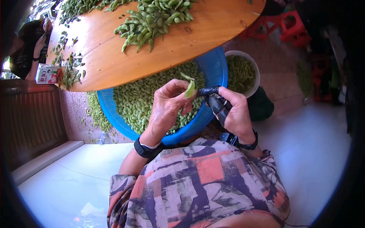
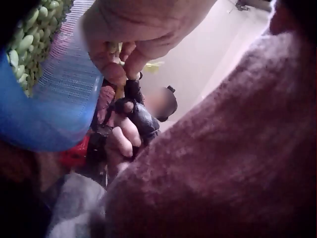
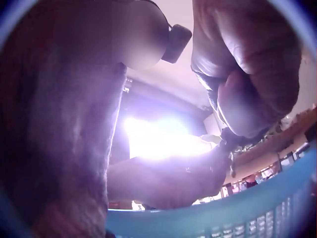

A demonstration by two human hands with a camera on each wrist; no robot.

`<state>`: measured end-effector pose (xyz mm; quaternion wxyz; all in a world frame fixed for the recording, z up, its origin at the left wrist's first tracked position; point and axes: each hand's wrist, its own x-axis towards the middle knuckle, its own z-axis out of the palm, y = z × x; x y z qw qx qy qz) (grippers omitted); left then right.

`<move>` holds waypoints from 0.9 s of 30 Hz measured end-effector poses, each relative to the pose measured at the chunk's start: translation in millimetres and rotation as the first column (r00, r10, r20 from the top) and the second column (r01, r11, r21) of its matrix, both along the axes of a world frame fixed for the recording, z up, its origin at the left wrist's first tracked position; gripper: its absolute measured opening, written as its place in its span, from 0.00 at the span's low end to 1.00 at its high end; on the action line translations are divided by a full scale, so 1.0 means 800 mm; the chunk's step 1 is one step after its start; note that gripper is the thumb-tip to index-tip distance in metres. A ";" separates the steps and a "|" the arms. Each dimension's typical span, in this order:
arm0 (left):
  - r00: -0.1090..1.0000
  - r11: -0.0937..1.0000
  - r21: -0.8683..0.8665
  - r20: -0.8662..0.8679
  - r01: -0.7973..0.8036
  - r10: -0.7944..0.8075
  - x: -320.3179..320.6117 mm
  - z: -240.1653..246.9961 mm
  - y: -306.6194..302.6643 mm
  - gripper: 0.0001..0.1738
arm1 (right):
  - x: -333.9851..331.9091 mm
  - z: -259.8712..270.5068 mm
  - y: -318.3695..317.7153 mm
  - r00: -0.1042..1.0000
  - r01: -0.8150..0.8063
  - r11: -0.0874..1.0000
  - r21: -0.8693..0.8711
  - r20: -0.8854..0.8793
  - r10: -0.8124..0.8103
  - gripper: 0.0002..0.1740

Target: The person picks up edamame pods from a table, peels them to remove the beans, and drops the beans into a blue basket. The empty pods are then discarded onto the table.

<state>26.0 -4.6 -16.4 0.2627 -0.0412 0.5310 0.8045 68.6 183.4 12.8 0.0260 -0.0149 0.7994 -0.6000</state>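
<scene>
Plainly, I judged the green pod (image 1: 190,89) light, soft and a little slick, best pinched near its ends. It sat above the blue basket (image 1: 218,66), with the left hand (image 1: 167,104) curled around it and the dark-wrapped fingertips of the right hand (image 1: 234,112) nipping its edge. The basket held heaped pale green beans; the white bowl (image 1: 255,68) beside it held darker ones.

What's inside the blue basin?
Shelled green beans fill the blue basin. The wooden table covers its far part, the left hand and right hand cover some beans; its bottom is hidden.
</scene>
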 end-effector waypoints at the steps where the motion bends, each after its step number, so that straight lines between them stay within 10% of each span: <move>1: 1.000 1.000 0.000 0.002 0.000 0.000 0.000 0.001 -0.001 0.07 | -0.001 0.000 0.000 1.000 0.005 1.000 -0.016 0.022 -0.005 0.08; 27: 0.997 0.998 -0.027 0.060 0.052 -0.051 0.009 0.000 0.003 0.04 | -0.016 -0.029 0.014 0.935 -0.022 0.864 -0.503 0.295 0.196 0.09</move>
